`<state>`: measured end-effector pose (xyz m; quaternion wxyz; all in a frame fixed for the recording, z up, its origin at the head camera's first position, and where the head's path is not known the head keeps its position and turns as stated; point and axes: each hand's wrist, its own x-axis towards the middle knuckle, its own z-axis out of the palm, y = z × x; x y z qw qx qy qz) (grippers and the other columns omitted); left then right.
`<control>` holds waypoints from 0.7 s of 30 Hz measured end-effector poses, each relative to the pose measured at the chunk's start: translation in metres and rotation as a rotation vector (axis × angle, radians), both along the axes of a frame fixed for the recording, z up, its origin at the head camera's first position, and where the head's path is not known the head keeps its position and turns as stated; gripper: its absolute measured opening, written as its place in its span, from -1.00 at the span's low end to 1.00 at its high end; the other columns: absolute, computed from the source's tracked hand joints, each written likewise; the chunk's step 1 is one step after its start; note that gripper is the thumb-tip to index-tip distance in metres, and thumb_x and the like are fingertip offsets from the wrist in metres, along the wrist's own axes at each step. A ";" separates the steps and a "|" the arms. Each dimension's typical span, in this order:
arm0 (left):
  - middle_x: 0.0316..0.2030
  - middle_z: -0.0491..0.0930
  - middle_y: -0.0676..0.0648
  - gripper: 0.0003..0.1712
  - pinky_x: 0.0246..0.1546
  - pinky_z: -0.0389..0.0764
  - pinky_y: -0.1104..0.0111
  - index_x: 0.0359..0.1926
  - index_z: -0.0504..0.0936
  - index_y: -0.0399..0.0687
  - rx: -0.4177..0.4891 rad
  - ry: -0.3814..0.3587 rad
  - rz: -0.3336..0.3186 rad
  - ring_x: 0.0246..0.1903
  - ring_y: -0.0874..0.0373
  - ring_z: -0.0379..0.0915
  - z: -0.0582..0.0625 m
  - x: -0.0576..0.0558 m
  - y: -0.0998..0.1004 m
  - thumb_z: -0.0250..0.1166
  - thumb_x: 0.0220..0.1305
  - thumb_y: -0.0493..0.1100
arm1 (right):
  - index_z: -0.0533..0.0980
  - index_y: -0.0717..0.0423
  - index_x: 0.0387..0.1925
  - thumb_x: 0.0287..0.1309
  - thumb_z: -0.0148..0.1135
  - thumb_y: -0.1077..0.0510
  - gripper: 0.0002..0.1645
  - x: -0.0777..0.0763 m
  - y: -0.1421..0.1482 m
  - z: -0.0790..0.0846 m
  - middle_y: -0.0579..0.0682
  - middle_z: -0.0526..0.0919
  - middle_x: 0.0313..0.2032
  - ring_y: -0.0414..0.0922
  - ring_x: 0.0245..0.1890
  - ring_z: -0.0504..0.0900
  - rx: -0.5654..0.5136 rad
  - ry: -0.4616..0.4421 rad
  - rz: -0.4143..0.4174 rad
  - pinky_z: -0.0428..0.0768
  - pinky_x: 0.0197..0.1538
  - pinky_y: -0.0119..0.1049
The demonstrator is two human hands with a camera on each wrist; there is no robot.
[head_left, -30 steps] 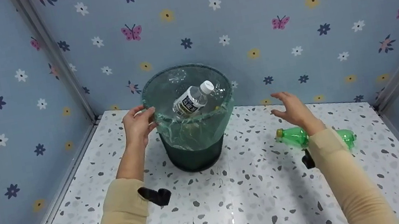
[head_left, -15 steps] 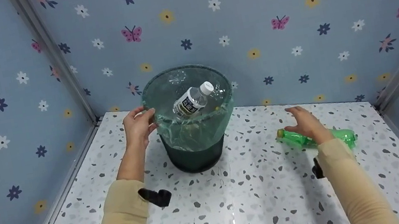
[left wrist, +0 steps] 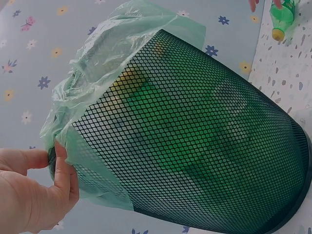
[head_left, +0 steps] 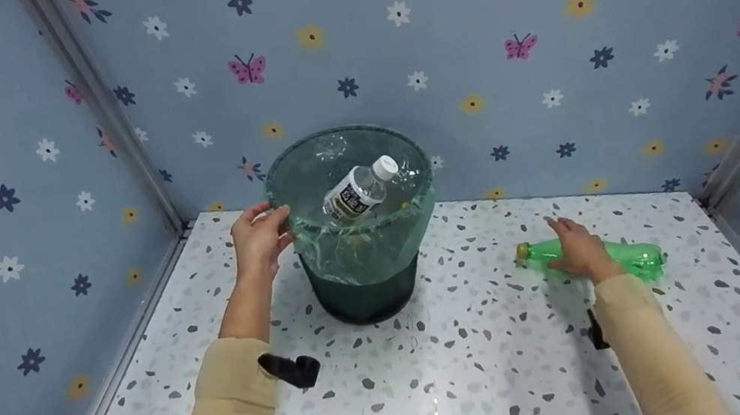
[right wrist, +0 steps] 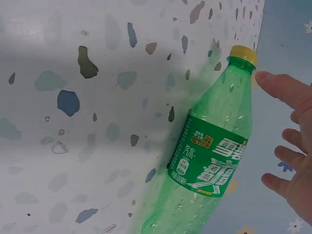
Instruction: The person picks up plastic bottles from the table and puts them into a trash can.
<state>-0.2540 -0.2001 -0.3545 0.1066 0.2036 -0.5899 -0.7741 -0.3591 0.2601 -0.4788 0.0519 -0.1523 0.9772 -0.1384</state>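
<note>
My left hand [head_left: 257, 241] pinches the lined rim of a dark mesh trash bin [head_left: 364, 301] at its left side; in the left wrist view the thumb and fingers [left wrist: 61, 168] squeeze the translucent green bag [left wrist: 122, 36] there. A clear plastic bottle [head_left: 356, 193] with a white cap leans inside the bin, its neck up at the opening. Green shapes show through the mesh. On the right, a green plastic bottle [right wrist: 214, 146] with a yellow cap lies on its side. Over it hovers my right hand [head_left: 579, 250], fingers spread and apart from the bottle in the right wrist view.
The speckled white tabletop [head_left: 475, 371] is bounded by blue flowered panels [head_left: 387, 45] at the back and both sides. Metal corner posts [head_left: 110, 116] stand where the panels meet. The bin stands near the back panel, left of the green bottle.
My right hand has moved down and slightly right, coming over the green bottle. My left hand keeps its pinch on the bin rim, and the bin has stayed in place.
</note>
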 end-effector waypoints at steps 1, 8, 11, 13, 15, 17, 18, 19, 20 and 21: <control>-0.30 0.39 -0.08 -0.52 -0.47 0.49 0.47 0.15 0.25 -0.21 0.002 0.001 0.001 -0.40 0.17 0.38 0.000 0.000 0.000 0.12 0.22 -0.26 | -0.01 0.34 0.27 -0.08 0.32 0.20 -0.03 0.000 0.002 -0.002 0.43 -0.01 0.21 0.34 0.17 0.02 0.004 -0.001 -0.008 0.07 0.06 0.29; -0.29 0.39 -0.08 -0.53 -0.47 0.50 0.46 0.14 0.26 -0.22 0.016 0.005 0.004 -0.39 0.17 0.39 0.000 -0.001 0.001 0.13 0.21 -0.26 | -0.03 0.37 0.26 -0.10 0.34 0.21 0.00 0.006 0.016 -0.017 0.44 -0.06 0.22 0.39 0.18 -0.08 0.063 0.017 -0.036 -0.01 0.04 0.35; -0.29 0.39 -0.09 -0.52 -0.47 0.50 0.47 0.15 0.25 -0.23 0.019 0.007 0.000 -0.39 0.17 0.39 0.000 -0.001 0.000 0.13 0.21 -0.27 | -0.06 0.35 0.28 -0.10 0.34 0.21 0.02 0.007 0.020 -0.022 0.45 -0.09 0.23 0.43 0.17 -0.13 0.071 -0.006 -0.059 -0.07 0.04 0.37; -0.28 0.39 -0.09 -0.51 -0.47 0.50 0.47 0.16 0.24 -0.23 0.023 0.011 -0.003 -0.39 0.17 0.39 0.000 -0.001 0.000 0.12 0.21 -0.27 | -0.07 0.32 0.29 -0.12 0.35 0.20 0.04 0.006 0.023 -0.027 0.44 -0.08 0.23 0.44 0.17 -0.14 0.068 -0.004 -0.079 -0.10 0.04 0.38; -0.29 0.39 -0.09 -0.51 -0.47 0.50 0.47 0.15 0.25 -0.24 0.021 0.014 -0.001 -0.39 0.17 0.40 0.000 -0.001 -0.001 0.13 0.21 -0.28 | -0.07 0.31 0.29 -0.12 0.35 0.20 0.04 0.006 0.024 -0.030 0.44 -0.09 0.23 0.45 0.16 -0.16 0.068 -0.012 -0.091 -0.13 0.03 0.39; -0.30 0.40 -0.10 -0.52 -0.48 0.50 0.47 0.14 0.25 -0.24 0.020 0.017 0.000 -0.41 0.17 0.39 0.000 -0.001 -0.001 0.13 0.21 -0.28 | -0.07 0.31 0.29 -0.10 0.34 0.23 0.02 0.007 0.024 -0.031 0.44 -0.09 0.23 0.46 0.16 -0.18 0.072 -0.010 -0.099 -0.16 0.03 0.39; -0.30 0.40 -0.10 -0.53 -0.48 0.50 0.47 0.14 0.26 -0.24 0.018 0.017 0.000 -0.41 0.17 0.39 0.000 -0.001 0.000 0.13 0.21 -0.28 | -0.07 0.31 0.29 -0.09 0.33 0.24 0.01 0.007 0.024 -0.032 0.44 -0.09 0.23 0.46 0.16 -0.18 0.075 -0.008 -0.103 -0.16 0.04 0.39; -0.31 0.39 -0.10 -0.53 -0.48 0.50 0.47 0.13 0.26 -0.24 0.016 0.015 0.001 -0.41 0.17 0.39 0.000 -0.001 0.000 0.13 0.21 -0.28 | -0.07 0.31 0.29 -0.09 0.32 0.25 0.00 0.008 0.023 -0.033 0.44 -0.10 0.23 0.46 0.16 -0.20 0.075 -0.008 -0.107 -0.18 0.04 0.39; -0.31 0.39 -0.10 -0.54 -0.49 0.50 0.47 0.13 0.27 -0.24 0.013 0.015 0.002 -0.42 0.17 0.39 0.000 -0.001 0.000 0.13 0.21 -0.28 | -0.06 0.32 0.28 -0.06 0.30 0.26 -0.03 0.010 0.022 -0.031 0.44 -0.11 0.23 0.46 0.16 -0.21 0.082 -0.020 -0.107 -0.18 0.04 0.38; -0.31 0.40 -0.10 -0.54 -0.48 0.50 0.47 0.12 0.27 -0.24 0.009 0.012 0.002 -0.42 0.17 0.39 -0.001 0.000 0.000 0.13 0.21 -0.27 | -0.06 0.32 0.29 -0.05 0.28 0.27 -0.04 0.011 0.021 -0.031 0.44 -0.12 0.23 0.46 0.16 -0.22 0.083 -0.021 -0.109 -0.19 0.04 0.38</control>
